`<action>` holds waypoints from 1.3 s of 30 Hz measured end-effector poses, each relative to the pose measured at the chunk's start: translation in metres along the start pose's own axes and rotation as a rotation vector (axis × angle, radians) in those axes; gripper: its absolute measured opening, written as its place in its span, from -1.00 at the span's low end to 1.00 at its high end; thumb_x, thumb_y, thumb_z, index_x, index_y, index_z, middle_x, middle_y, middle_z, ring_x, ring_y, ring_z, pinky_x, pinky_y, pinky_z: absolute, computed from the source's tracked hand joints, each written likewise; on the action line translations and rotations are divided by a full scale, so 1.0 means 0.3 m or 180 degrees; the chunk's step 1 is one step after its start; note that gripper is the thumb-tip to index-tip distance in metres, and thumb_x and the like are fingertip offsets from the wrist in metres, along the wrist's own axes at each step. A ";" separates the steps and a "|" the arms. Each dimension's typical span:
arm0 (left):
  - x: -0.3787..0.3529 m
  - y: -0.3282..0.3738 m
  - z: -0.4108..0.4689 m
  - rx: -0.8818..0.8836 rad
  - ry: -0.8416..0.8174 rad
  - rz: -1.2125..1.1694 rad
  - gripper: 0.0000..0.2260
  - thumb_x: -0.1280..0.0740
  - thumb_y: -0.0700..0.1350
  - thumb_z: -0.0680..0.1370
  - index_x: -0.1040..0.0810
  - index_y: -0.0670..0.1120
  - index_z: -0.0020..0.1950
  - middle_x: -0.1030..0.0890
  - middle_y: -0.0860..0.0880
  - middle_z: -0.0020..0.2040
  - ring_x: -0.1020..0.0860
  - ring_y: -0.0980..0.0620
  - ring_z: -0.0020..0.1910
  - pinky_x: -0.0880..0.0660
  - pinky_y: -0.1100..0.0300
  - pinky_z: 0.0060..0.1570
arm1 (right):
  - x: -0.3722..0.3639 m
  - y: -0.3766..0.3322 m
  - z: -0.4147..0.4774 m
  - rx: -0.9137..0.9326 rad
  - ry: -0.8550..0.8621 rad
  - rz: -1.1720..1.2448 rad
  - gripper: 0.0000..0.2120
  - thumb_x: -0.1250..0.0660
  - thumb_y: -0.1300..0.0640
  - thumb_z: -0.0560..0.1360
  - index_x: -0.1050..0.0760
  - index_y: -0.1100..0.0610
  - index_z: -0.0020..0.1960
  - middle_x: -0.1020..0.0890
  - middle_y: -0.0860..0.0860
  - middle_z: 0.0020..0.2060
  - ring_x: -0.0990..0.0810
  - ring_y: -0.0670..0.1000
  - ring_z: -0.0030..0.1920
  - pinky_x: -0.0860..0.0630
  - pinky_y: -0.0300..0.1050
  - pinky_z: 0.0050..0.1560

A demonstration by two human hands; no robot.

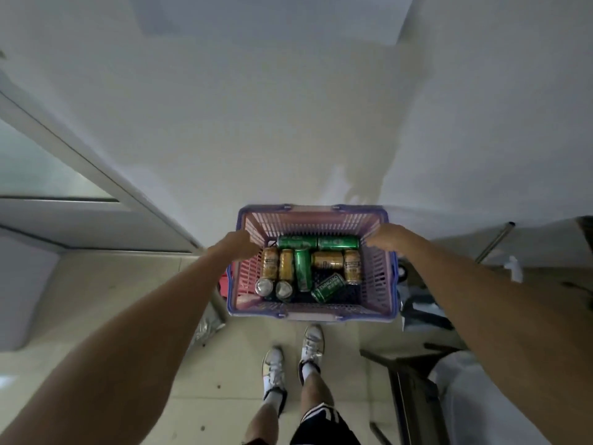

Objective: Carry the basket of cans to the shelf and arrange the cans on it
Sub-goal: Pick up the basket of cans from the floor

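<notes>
Fingers [249,240] hooked over both rims

Left hand [239,248] and right hand [383,237] are curled round the side rims of the basket [308,316], held above the floor [224,396]. Cans [303,268] lie loose inside: a heavy, shifting load is expected, best gripped level; no shelf is seen beyond

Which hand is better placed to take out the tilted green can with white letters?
Probably right. The right hand grips the basket wall nearer that green can; the left hand is farther.

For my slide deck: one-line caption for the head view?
Left hand and right hand grip the side rims of a pink basket holding green and gold cans.
</notes>
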State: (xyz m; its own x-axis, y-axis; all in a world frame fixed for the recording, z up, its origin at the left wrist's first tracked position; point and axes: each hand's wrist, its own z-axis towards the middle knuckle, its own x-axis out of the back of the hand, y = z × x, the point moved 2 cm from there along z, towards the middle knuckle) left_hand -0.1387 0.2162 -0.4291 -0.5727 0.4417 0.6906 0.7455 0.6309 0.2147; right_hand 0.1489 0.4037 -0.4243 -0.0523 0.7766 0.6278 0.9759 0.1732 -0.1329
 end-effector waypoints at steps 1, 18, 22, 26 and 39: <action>-0.051 -0.024 0.014 0.0109 -0.0016 -0.0077 -0.66 -0.21 -0.09 0.63 -0.52 -0.24 0.33 -0.58 -0.24 0.30 -0.57 -0.20 0.26 -0.49 0.05 0.20 | -0.042 0.026 0.035 -0.0026 0.0014 -0.0079 -0.83 -0.28 0.08 0.60 -0.39 0.18 0.00 -0.45 0.12 -0.11 -0.47 0.09 -0.12 -0.42 -0.09 -0.13; -0.376 -0.162 0.068 0.1983 0.1020 -0.1924 -0.37 -0.42 0.14 0.38 -0.27 -0.09 0.32 -0.50 -0.21 0.17 -0.55 -0.27 0.13 -0.50 -0.25 0.17 | -0.241 0.175 0.130 -0.1388 0.1064 0.1267 -0.29 -0.25 -0.18 0.47 -0.31 0.24 0.47 -0.53 0.25 0.20 -0.60 0.27 0.08 -0.61 0.15 0.06; -0.298 -0.128 0.007 0.1805 0.0984 -0.2776 -0.70 -0.36 0.00 0.55 -0.56 -0.23 0.09 -0.65 -0.19 -0.10 -0.58 -0.02 -0.31 -0.53 0.16 -0.33 | -0.233 0.137 0.102 -0.1174 0.1076 0.2694 -0.67 -0.19 -0.04 0.67 -0.52 0.22 -0.02 -0.55 0.16 -0.27 -0.56 0.13 -0.30 -0.68 0.15 -0.11; -0.311 0.005 -0.020 0.1166 0.0541 -0.3843 -0.82 -0.31 -0.20 0.58 -0.55 -0.33 0.04 -0.58 -0.16 -0.25 -0.55 -0.02 -0.38 -0.54 0.18 -0.45 | -0.216 0.096 0.064 -0.0895 0.0349 0.3783 -0.62 -0.25 -0.01 0.68 -0.46 0.21 -0.21 -0.53 0.16 -0.40 -0.49 0.09 -0.44 -0.54 0.00 -0.34; -0.340 0.313 -0.092 0.0630 -0.1224 -0.4262 -0.57 -0.27 0.16 0.61 -0.59 -0.18 0.20 -0.70 -0.15 0.00 -0.66 -0.14 0.02 -0.59 -0.04 0.10 | -0.310 -0.287 -0.040 0.0001 -0.1353 0.3193 -0.26 -0.43 -0.29 0.45 -0.44 0.16 0.44 -0.47 0.02 0.33 -0.44 0.21 0.41 -0.38 0.14 0.33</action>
State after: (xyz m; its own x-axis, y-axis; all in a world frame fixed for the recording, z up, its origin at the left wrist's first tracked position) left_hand -0.0007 0.2128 -0.4602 -0.8805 -0.4329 -0.1933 -0.4727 0.7701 0.4285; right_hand 0.0722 0.3092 -0.4619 0.6988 0.7105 -0.0830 0.6152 -0.6562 -0.4370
